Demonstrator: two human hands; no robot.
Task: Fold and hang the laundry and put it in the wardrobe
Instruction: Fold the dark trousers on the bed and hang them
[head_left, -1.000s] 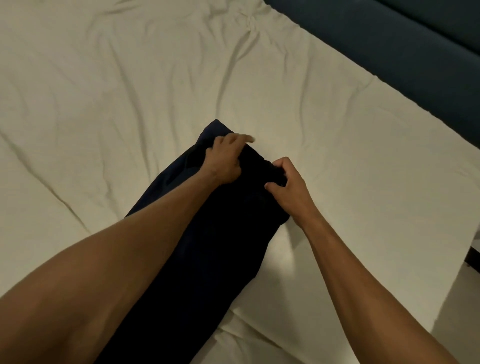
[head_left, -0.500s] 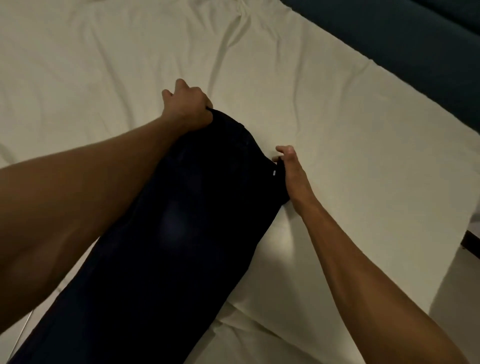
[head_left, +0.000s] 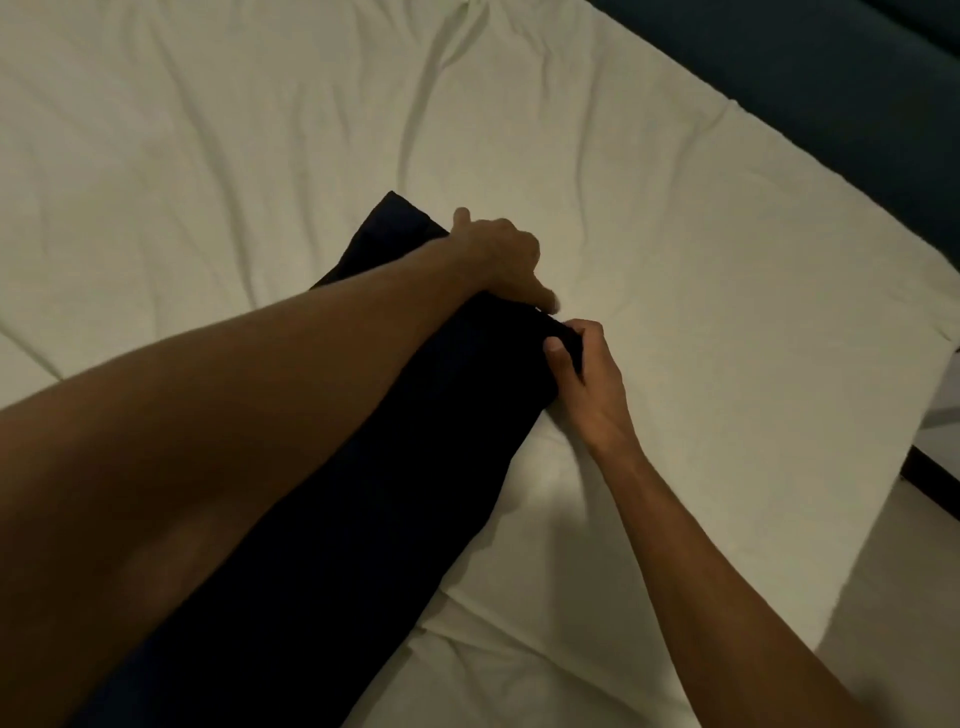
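Note:
A long dark navy garment (head_left: 405, 441) lies stretched along the white bed sheet (head_left: 208, 182), running from the lower left to the middle of the head view. My left hand (head_left: 498, 260) lies over its far end, fingers reaching down across the edge toward the right corner. My right hand (head_left: 582, 374) pinches the right corner of that same end between thumb and fingers. My left forearm covers much of the garment's left side.
A dark blue headboard or wall (head_left: 831, 93) borders the bed at the upper right. The bed's right edge drops to pale floor (head_left: 909, 597) at the lower right, with a dark frame strip (head_left: 935, 483) beside it. The sheet is wrinkled.
My left hand has come back from the far left corner of the garment's end to its right side, near my right hand. The right hand keeps its pinch on the corner.

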